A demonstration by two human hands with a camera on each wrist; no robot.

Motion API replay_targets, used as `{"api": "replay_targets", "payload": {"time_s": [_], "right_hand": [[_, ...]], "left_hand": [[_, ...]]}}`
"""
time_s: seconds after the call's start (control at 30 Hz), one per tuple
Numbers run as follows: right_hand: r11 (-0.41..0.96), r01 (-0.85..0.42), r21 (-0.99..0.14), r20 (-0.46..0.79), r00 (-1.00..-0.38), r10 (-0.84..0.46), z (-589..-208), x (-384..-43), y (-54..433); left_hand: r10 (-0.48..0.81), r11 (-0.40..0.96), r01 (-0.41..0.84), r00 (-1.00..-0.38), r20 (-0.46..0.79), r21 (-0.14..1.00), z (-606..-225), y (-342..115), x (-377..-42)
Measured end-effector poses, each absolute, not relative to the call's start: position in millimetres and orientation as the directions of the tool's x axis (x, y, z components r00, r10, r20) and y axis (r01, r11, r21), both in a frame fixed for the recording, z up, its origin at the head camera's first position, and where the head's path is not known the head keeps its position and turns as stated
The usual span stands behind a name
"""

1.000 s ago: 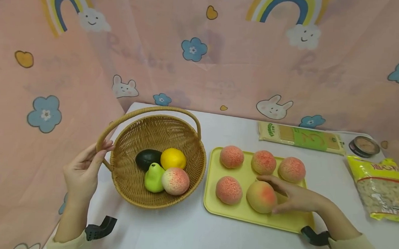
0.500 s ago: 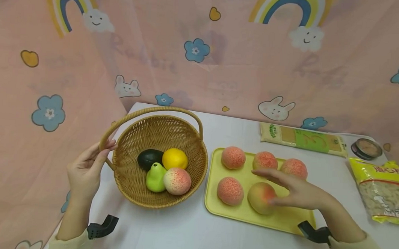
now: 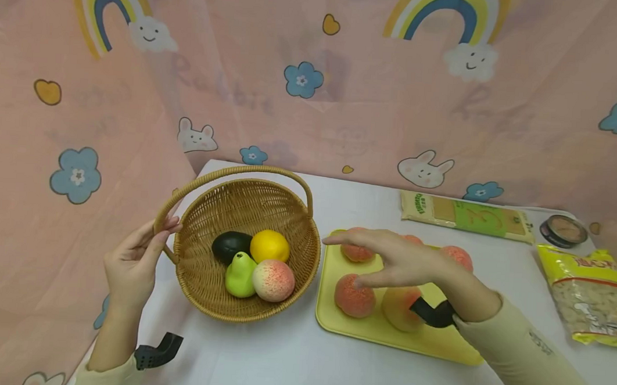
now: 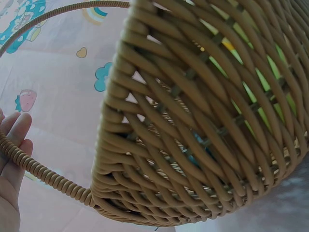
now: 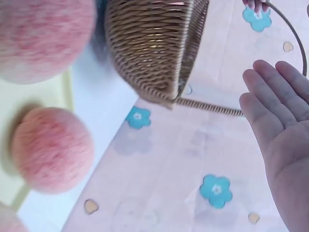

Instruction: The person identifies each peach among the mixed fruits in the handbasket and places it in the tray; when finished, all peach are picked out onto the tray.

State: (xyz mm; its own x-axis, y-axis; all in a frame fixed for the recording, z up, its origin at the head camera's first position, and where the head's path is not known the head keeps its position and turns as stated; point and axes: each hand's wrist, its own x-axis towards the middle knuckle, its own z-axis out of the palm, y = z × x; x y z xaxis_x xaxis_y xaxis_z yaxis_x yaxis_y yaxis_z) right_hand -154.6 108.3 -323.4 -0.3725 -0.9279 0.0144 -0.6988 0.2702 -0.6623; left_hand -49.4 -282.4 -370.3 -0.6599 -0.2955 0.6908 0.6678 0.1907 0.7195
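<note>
My left hand (image 3: 131,270) holds the handle (image 3: 204,178) of a wicker basket (image 3: 189,279), thumb on one side and fingers on the other; the left wrist view shows the fingers behind the handle (image 4: 53,181). Inside lie a dark avocado (image 3: 228,246), a yellow lemon (image 3: 270,246), a green pear (image 3: 240,276) and a pale pink peach (image 3: 273,281). Over the yellow tray (image 3: 328,324) my right hand (image 3: 389,258) hovers with straight fingers, holding nothing. Beneath it are several pink peaches (image 3: 354,302) and a yellowish peach (image 3: 399,313), partly hidden.
At the back right lies a flat packet of noodles (image 3: 464,215) beside a round tin (image 3: 563,230). A yellow-topped bag (image 3: 588,294) lies at the right. A patterned pink cloth (image 3: 343,124) hangs behind the white table (image 3: 258,358).
My right hand has left the yellowish peach, which stays on the tray, and has risen and moved left toward the basket. The left hand stays at the handle.
</note>
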Motion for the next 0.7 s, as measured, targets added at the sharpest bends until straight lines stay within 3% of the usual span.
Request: {"api": "replay_targets", "payload": {"time_s": [0.3,0.7], "right_hand": [[0.22,-0.744,-0.631,-0.097,-0.206,-0.974,-305,-181,35],[0.269,-0.818,-0.509,-0.475,0.006,-0.88,-316,-186,-46]], "left_hand": [[-0.296,0.16,0.66,-0.677,0.674,0.734,-371,-281,-48],[-0.287,0.194,0.653,-0.676,0.679,0.732,-373,-284,-48]]}}
